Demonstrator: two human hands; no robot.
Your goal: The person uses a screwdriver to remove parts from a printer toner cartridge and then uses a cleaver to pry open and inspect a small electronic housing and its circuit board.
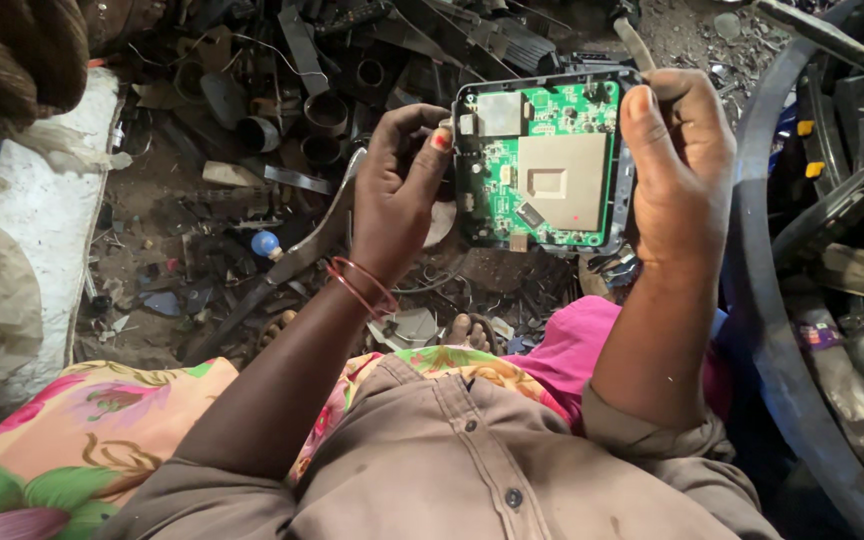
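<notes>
A square green circuit board in a shallow black plastic casing (542, 165) is held up between both hands. The left hand (397, 195) pinches its left edge; the right hand (677, 165) wraps closed around its right edge, above scattered dark scrap parts (292, 110) on the ground.

Both arms reached forward toward the middle of the frame, elbows bent. The left hand (397, 190) curled its fingers (432, 140) inward; the right hand (677, 165) gripped with its thumb extended.
</notes>
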